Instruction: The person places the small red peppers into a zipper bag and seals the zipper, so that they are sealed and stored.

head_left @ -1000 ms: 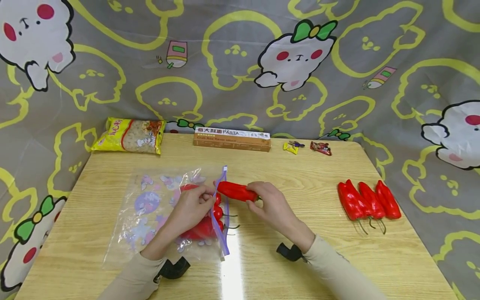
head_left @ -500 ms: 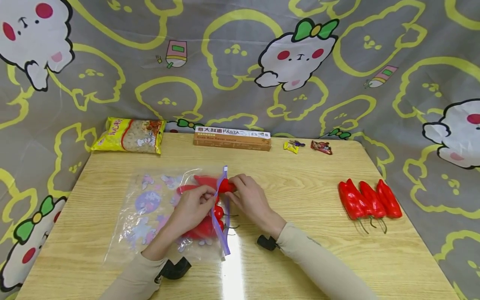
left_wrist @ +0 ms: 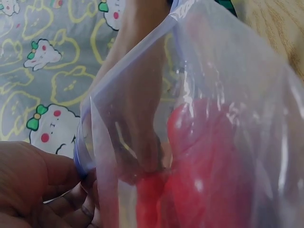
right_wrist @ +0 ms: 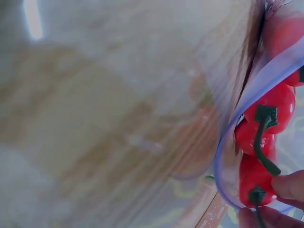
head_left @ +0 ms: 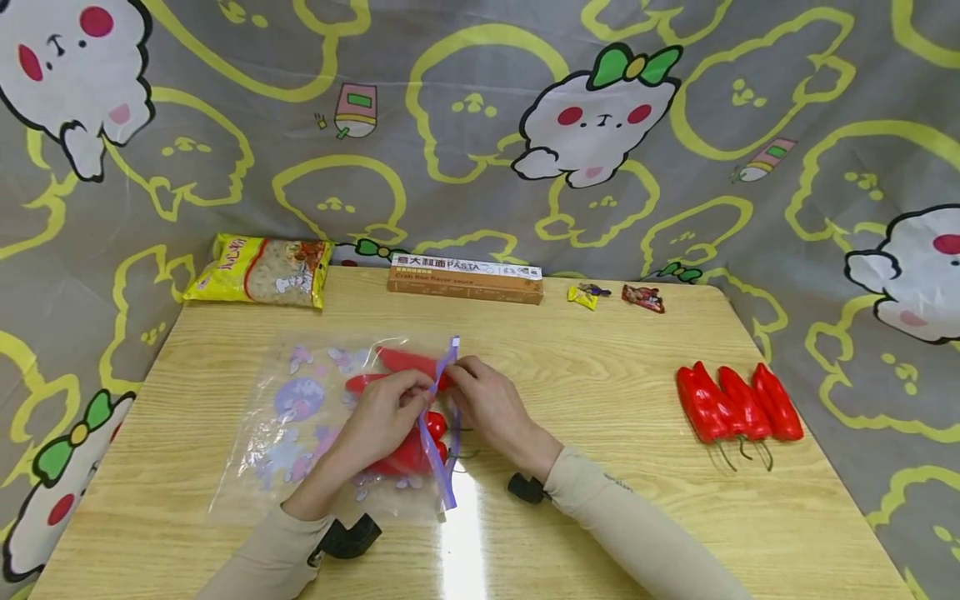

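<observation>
A clear zip bag [head_left: 247, 467] with purple printed figures lies with its purple-edged mouth to the right. My left hand [head_left: 382, 421] pinches the upper rim of that mouth between thumb and fingers. Several red peppers with green stems are inside, one pepper [head_left: 390, 458] lying near the front. At the mouth, my right hand [head_left: 491, 412] holds another red pepper [right_wrist: 254, 178] by its stem end, its body inside the bag. Through the plastic, the left wrist view shows the right fingers [left_wrist: 145, 147] on this pepper, beside a larger red pepper [left_wrist: 204, 161].
More red peppers [head_left: 701, 404] lie in a row at the table's right side. Along the back edge are a yellow food packet [head_left: 258, 271], a pasta box [head_left: 465, 279], a yellow-and-purple candy [head_left: 583, 295] and a red candy [head_left: 642, 298]. A patterned cloth [head_left: 465, 167] stands behind the wooden table.
My right hand has moved left, carrying the red pepper from outside the mouth into the bag. My left hand keeps its pinch on the rim.
</observation>
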A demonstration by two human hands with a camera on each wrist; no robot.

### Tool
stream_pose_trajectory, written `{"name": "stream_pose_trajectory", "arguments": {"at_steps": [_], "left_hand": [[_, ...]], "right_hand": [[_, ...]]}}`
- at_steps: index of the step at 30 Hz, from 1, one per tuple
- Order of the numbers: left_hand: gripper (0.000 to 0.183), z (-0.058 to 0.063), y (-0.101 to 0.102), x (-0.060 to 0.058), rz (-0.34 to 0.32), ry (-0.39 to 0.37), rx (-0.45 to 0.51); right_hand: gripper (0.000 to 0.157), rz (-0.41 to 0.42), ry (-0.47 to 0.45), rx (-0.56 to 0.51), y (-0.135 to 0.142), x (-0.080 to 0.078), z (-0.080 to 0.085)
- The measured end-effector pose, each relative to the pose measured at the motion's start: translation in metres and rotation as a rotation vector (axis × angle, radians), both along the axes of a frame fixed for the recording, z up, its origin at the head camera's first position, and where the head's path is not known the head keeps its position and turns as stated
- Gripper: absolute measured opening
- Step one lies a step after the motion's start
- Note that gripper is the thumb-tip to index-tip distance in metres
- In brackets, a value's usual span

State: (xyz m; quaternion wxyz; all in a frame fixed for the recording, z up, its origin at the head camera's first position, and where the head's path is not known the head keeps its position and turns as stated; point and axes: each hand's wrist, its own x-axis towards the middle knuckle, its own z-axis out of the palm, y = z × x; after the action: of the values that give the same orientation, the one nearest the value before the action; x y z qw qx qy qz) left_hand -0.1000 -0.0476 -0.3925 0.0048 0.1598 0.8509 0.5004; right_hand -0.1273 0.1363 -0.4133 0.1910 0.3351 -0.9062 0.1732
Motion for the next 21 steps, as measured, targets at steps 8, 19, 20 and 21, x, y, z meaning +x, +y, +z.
{"name": "stream_pose_trajectory", "arguments": {"at_steps": [8, 19, 20, 21], "left_hand": [[0.012, 0.000, 0.001, 0.000, 0.016, -0.038, -0.010], [0.013, 0.000, 0.000, -0.001, 0.037, -0.060, 0.012], [0.013, 0.000, 0.000, -0.001, 0.039, -0.059, 0.011], [0.013, 0.000, 0.000, -0.001, 0.041, -0.060, 0.010]], "right_hand": [[0.027, -0.059, 0.019, 0.133, 0.000, 0.001, -0.003], [0.033, -0.115, 0.005, 0.129, 0.046, 0.012, 0.021], [0.033, -0.143, 0.000, 0.140, 0.057, 0.013, 0.023], [0.033, -0.174, -0.004, 0.148, 0.069, 0.014, 0.025]]}}
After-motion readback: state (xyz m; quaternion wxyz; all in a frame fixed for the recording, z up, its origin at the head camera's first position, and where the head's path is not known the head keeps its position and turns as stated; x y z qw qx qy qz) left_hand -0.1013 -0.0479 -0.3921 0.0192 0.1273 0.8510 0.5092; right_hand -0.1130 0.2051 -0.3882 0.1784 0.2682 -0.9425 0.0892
